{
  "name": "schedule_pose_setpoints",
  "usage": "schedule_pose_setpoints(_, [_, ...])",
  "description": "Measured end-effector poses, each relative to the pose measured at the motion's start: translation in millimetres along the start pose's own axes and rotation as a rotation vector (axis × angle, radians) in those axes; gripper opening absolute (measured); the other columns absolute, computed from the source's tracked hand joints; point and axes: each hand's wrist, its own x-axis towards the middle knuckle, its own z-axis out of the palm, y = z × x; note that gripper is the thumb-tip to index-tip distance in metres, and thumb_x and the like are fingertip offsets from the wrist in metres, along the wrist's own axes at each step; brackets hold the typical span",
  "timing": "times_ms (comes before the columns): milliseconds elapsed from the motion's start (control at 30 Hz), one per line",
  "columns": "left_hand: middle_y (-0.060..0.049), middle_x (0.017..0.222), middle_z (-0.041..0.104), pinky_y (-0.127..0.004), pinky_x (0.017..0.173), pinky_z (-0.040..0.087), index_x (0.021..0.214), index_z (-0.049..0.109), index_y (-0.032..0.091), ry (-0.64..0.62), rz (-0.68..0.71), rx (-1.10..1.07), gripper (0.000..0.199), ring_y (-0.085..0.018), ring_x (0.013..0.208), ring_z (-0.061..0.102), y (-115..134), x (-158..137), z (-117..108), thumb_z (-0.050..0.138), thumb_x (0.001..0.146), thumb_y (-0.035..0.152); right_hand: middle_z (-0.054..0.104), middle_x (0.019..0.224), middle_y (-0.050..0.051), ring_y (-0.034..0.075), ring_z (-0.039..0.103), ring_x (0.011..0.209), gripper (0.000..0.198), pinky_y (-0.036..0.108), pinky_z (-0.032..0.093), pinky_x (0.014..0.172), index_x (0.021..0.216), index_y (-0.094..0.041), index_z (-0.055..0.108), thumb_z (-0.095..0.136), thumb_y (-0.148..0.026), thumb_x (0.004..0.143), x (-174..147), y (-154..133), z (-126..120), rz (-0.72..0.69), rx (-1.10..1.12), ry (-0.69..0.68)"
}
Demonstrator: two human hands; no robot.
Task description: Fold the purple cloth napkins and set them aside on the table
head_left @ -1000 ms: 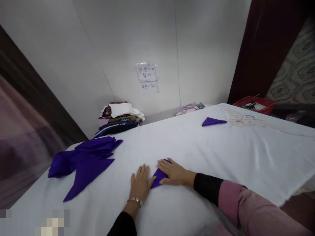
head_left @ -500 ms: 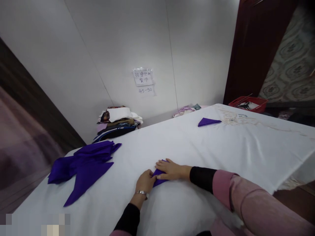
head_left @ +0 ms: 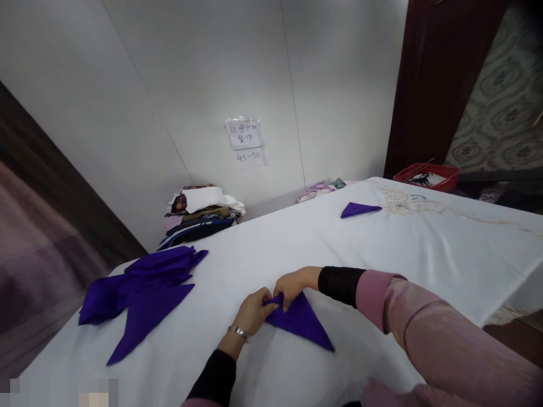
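A purple cloth napkin (head_left: 303, 322), folded to a triangle, lies on the white tablecloth in front of me. My left hand (head_left: 253, 311), with a silver bracelet at the wrist, pinches its left corner between thumb and fingers. Right beside it, my right hand (head_left: 292, 287) is closed on the napkin's upper edge near the same corner, fingers bent downward. One point of the napkin stretches toward the lower right. Farther back on the table rests a smaller folded purple napkin (head_left: 358, 210). Loose purple napkins (head_left: 148, 299) are heaped at the left.
The white tablecloth (head_left: 237, 260) carries beige embroidery (head_left: 407, 204) at the back right. A stack of folded clothes (head_left: 201, 212) stands behind the table's left side. Pink fabric (head_left: 316, 191) and a red basket (head_left: 445, 180) sit beyond the far edge. A handwritten sign (head_left: 245, 138) hangs on the wall.
My right hand has gone from lying flat on the napkin to gripping its edge by my left hand. More of the napkin now shows, spreading to the lower right.
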Motion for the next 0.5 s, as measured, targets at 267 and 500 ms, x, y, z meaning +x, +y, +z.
schedule_pose_setpoints(267, [-0.004,0.090,0.066,-0.030,0.072,0.050,0.105,0.058,0.018,0.303,-0.036,-0.124,0.036,-0.017,0.076,0.062,-23.4,11.5,12.8,0.048,0.080,0.042,0.071,0.080,0.001,0.014,0.063,0.066,0.027,0.026,0.050,0.063,0.093,-0.015,0.068,0.063,-0.030,0.071,-78.7,69.2,-13.4,0.093,0.421,0.286])
schedule_pose_setpoints(500, [-0.004,0.094,0.065,-0.035,0.080,0.050,0.095,0.062,0.021,0.345,0.034,-0.092,0.028,-0.020,0.086,0.061,-33.6,0.5,28.5,0.045,0.081,0.040,0.071,0.079,0.010,0.019,0.066,0.069,0.018,0.031,0.053,0.067,0.083,-0.012,0.065,0.071,-0.021,0.068,-178.8,177.8,-28.1,0.379,1.185,1.152])
